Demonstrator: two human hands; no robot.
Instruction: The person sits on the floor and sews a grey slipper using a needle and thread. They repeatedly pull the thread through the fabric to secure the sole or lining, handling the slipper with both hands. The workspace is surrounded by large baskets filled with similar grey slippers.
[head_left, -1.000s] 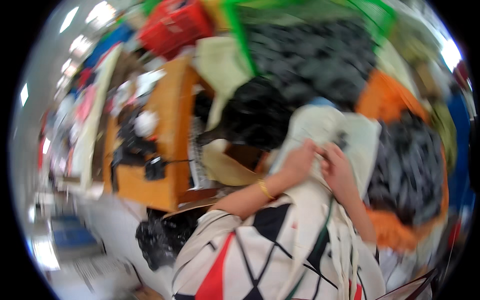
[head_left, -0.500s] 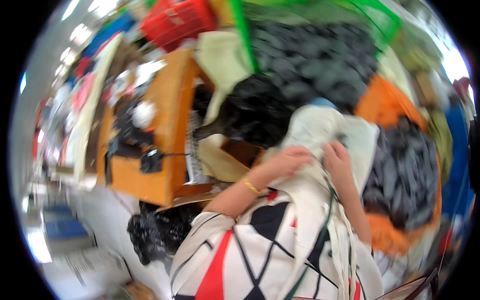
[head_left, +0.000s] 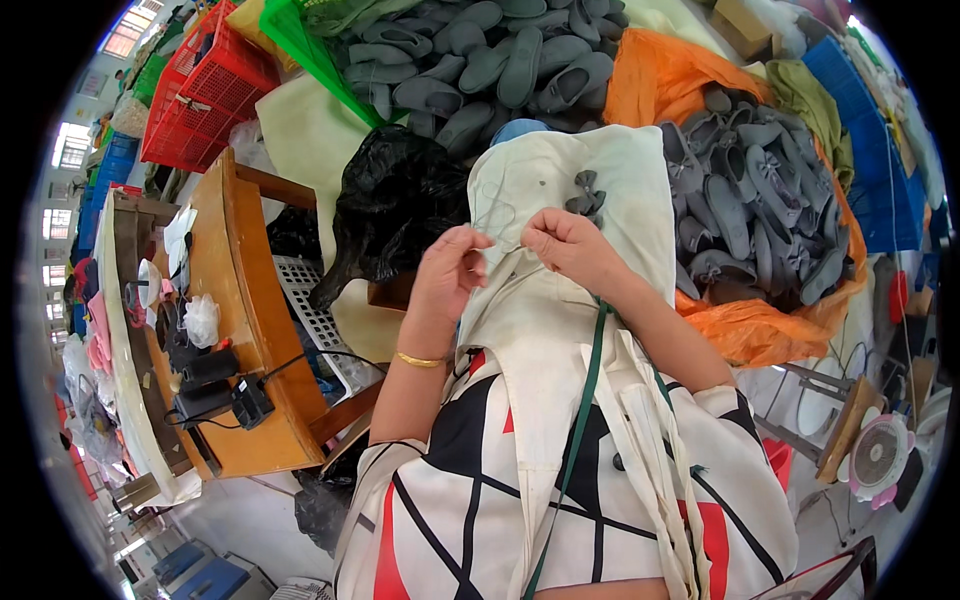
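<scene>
Over my lap lies a cream-white cloth [head_left: 630, 235], with a small dark grey bow [head_left: 586, 195] resting on it. Above the cloth my right hand [head_left: 572, 248] is closed in a pinch, thumb against forefinger, at the end of a fine pale thread [head_left: 512, 212]. The thread loops faintly across the cloth between the hands. My left hand [head_left: 452, 270], a gold bracelet on its wrist, is held just to the left with fingers curled and tips together at the thread. Whether a needle is on the thread is too small to tell.
Grey shoes [head_left: 520, 65] fill a green crate [head_left: 315, 60] ahead. More lie in an orange bag [head_left: 640, 75] at right. A black plastic bag [head_left: 385, 200] sits left of the cloth, beside a wooden table [head_left: 240, 330] with cables. A fan [head_left: 880, 455] stands far right.
The view has swung and become sharp. My hands are farther apart, the left one raised with its fingers turned up. The bow on the cloth now shows plainly.
</scene>
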